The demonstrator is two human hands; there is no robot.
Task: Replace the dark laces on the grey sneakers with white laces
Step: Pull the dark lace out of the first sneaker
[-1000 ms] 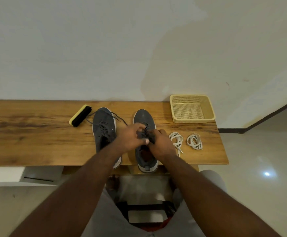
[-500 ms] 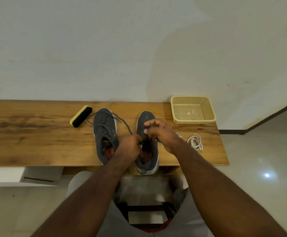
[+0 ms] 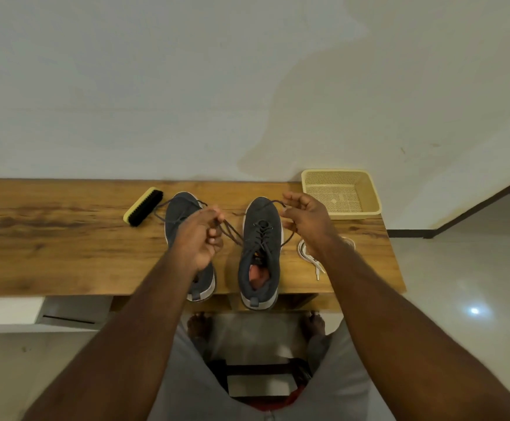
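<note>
Both hands pinch the dark lace of the right-hand grey sneaker, one end each. The left hand has its grip closed on the strand that runs from the sneaker's upper eyelets out to the left, fingers curled and thumb pressed against them, held above the left-hand grey sneaker and covering its middle. The right hand holds the other end between thumb and forefinger, its remaining fingers loosely spread; that strand loops over the toe of the right-hand sneaker and down along its right side. The lace remains threaded through the lower eyelets, crossing over the tongue.

Each sneaker stands on the wooden bench, toe toward the wall, heel at the near edge. The left-hand sneaker's own dark lace trails loose over its toe toward a brush with a yellow back and black bristles. White laces lie coiled on the bench just right of the right-hand sneaker, partly hidden by the right forearm. A beige mesh basket sits at the far right corner of the bench.
</note>
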